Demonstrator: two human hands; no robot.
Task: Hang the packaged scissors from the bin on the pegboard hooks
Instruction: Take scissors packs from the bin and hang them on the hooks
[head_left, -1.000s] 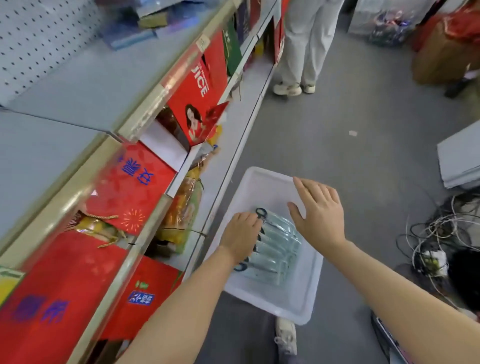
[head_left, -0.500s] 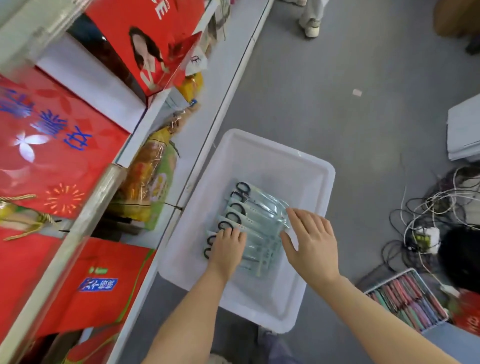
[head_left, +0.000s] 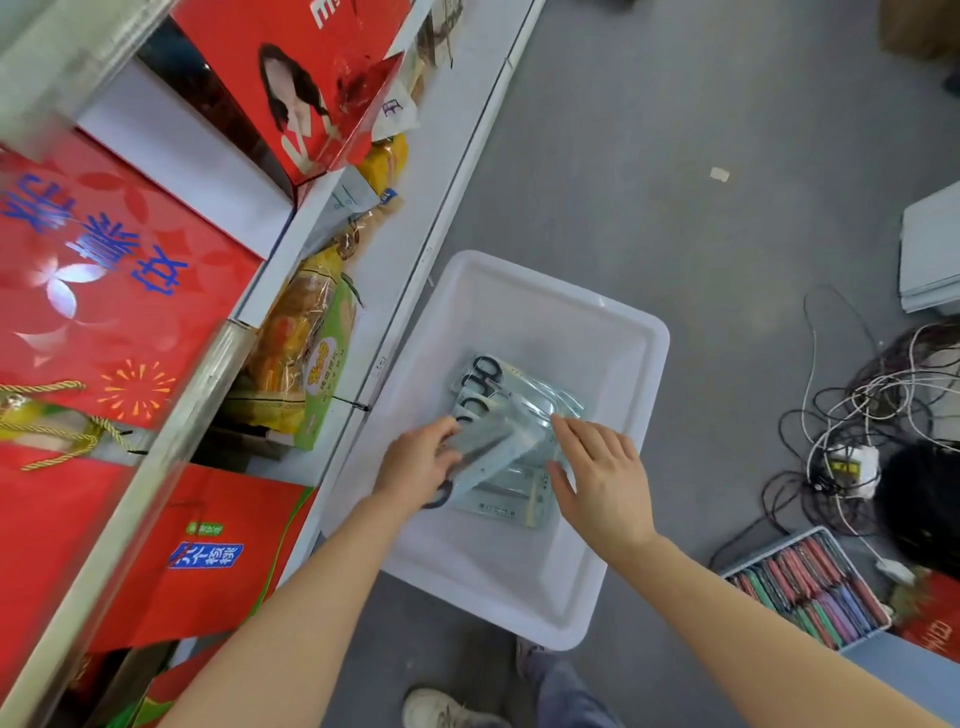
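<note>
Beside a store shelf (head_left: 467, 171) crowded with red gift boxes (head_left: 119, 291) and a bag of snacks (head_left: 306, 358), a person bends over a white plastic bin (head_left: 613, 603) standing on the grey floor (head_left: 675, 156), gathering the first stock for the display. The left hand (head_left: 415, 467) has its fingers (head_left: 441, 431) closed on the edge of the top pack of the packaged scissors (head_left: 498, 447), tilting it up off the fanned stack lying flat in the bottom of the bin. To its right, the right hand (head_left: 602, 478) rests spread and empty, its fingers (head_left: 571, 431) touching the stack's far edge as if to steady the packs beneath. The work appears to be at the pick-up step, with nothing yet hung; no pegboard or hooks are in sight from this angle. The next move likely calls for lifting the pack clear of its slippery neighbours and finding its hanging hole, which cannot be made out here. A tangle of cables (head_left: 872, 415) and a tray of coloured items (head_left: 805, 587) lie at far right.
</note>
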